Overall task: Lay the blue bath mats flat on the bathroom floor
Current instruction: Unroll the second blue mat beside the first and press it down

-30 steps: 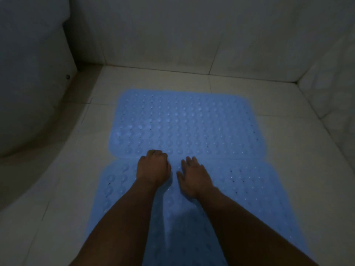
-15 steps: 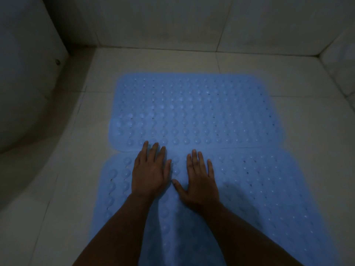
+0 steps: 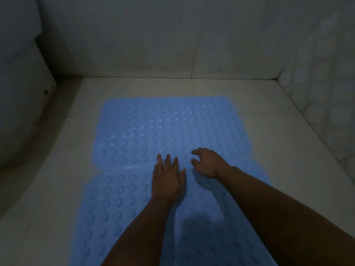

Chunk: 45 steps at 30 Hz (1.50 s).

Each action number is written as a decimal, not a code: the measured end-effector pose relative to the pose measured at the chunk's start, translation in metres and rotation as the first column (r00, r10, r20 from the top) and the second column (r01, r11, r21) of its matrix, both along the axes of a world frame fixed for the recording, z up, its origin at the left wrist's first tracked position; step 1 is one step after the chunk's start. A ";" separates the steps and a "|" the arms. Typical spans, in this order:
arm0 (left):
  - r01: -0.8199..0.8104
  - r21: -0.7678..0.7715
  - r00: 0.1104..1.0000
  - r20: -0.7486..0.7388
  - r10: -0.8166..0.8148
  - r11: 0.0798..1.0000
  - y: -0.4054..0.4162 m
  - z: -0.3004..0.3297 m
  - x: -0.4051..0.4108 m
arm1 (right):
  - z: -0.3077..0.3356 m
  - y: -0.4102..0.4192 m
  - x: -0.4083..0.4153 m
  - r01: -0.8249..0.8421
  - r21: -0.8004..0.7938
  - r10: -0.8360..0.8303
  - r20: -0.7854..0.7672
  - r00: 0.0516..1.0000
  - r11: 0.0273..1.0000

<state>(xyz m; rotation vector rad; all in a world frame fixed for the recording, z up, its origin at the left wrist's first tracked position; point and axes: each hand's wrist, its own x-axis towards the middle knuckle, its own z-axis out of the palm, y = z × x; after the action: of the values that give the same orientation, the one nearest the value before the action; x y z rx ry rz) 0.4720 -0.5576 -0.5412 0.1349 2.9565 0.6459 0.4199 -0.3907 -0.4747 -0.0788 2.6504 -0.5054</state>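
While both hands (image 3: 168, 181) lie open on blue mats (image 3: 169, 129), toilet (image 3: 17, 104) stands left.

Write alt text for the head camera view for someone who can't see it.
Two blue bath mats, far mat and near mat, lie end to end on a pale tiled floor. The left hand presses flat across their seam; the right hand, fingers loosely curled, is over the far mat.

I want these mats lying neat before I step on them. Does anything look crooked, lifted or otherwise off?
Slightly. The far mat and near mat are not lined up: the near one sits askew, its left edge offset at the seam. The left hand presses flat there; the right hand hovers, fingers curled.
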 end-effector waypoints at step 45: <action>0.124 -0.145 0.967 -0.206 -0.152 0.982 0.030 -0.036 -0.008 | -0.119 0.052 0.087 0.046 0.232 0.045 -0.371 0.927 0.972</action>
<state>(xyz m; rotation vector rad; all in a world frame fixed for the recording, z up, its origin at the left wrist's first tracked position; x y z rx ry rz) 0.4636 -0.5276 -0.5773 0.4218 3.1481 0.4422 0.5066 -0.3389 -0.5936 -0.1112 3.0649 -0.1806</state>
